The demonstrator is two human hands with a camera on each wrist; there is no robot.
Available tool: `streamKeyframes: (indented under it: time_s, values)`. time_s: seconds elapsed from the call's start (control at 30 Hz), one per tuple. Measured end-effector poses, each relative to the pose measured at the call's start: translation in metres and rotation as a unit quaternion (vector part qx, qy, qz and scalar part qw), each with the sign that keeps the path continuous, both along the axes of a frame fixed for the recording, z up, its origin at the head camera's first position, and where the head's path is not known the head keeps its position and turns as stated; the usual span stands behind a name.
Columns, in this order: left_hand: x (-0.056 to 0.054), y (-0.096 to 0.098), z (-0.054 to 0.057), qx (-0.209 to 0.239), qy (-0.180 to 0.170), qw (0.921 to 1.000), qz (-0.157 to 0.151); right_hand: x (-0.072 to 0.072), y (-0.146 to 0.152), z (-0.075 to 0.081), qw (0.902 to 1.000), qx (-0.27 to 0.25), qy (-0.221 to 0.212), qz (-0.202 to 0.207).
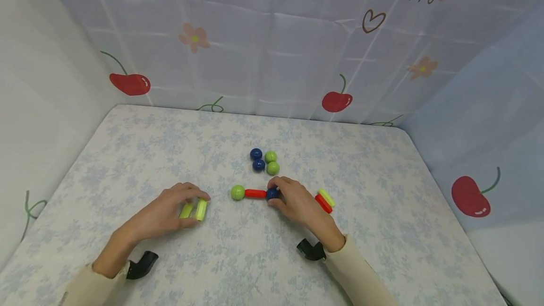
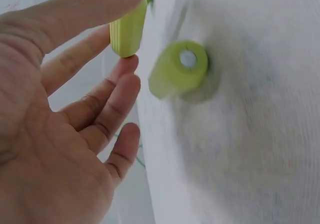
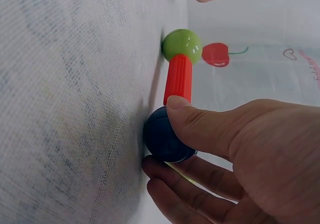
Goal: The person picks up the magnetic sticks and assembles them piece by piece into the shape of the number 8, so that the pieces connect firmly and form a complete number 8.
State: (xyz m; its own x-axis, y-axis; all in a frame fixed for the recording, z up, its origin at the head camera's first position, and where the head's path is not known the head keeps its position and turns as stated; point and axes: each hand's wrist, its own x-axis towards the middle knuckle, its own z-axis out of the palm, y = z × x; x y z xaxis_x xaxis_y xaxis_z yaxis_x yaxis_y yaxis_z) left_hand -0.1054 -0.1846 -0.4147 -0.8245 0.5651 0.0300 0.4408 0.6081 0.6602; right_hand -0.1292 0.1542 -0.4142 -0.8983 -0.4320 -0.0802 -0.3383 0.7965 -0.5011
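Note:
My left hand (image 1: pixel 167 209) pinches a yellow-green magnetic rod (image 1: pixel 201 209) between thumb and fingertips, its other fingers spread. A second yellow-green rod (image 2: pixel 170 74) lies on the table beside that hand, a pale round magnet showing at its end. At the middle of the table, my right hand (image 1: pixel 299 204) holds a dark blue ball (image 3: pixel 165 136) between thumb and fingers. From this ball a red rod (image 1: pixel 255 193) runs left to a light green ball (image 1: pixel 237 192), the three joined in a straight line along the tabletop.
Beyond the right hand sit two dark blue balls (image 1: pixel 256 154) and two green balls (image 1: pixel 273 168) in a cluster. Right of that hand, a yellow-green rod (image 1: pixel 327 197) lies alongside a red rod (image 1: pixel 323 203). A patterned cloth covers the table (image 1: pixel 191 140); printed curtains (image 1: pixel 263 60) hang behind it.

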Motion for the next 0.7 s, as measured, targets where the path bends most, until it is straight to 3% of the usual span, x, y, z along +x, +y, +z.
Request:
streamKeyframes:
  time_s: [0.17, 0.7]
  values:
    - [-0.004, 0.01, -0.002, 0.036, -0.01, 0.9991, -0.019, 0.0, 0.0, 0.0, 1.0, 0.0, 0.001, 0.0]
    - [-0.005, 0.037, -0.006, 0.038, -0.027, 0.9986, -0.026, 0.0, 0.0, -0.001, 1.0, 0.006, 0.006, 0.002]
